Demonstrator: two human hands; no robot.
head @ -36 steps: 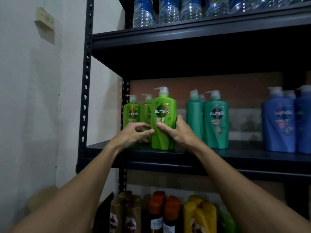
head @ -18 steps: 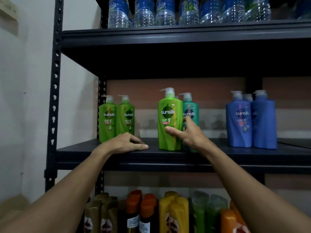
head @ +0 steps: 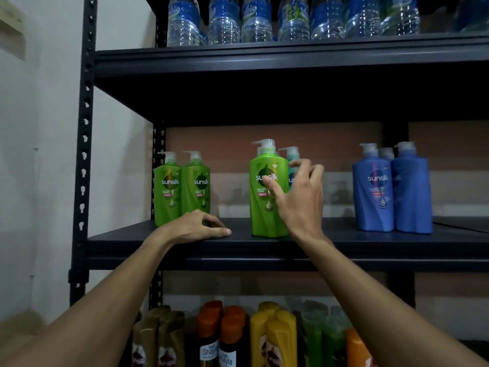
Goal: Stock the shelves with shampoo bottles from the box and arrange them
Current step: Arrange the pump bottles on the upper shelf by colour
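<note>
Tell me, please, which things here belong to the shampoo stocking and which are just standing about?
Job: front green shampoo bottle, left green pair, teal bottle, blue bottles, middle shelf, left hand, right hand.
Standing about: water bottles above, lower-shelf bottles.

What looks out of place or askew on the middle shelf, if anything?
One light green bottle stands apart from the two matching green bottles at the left end, with a gap between; it sits partly in front of the teal bottle instead. All stand upright; nothing is spilled.
</note>
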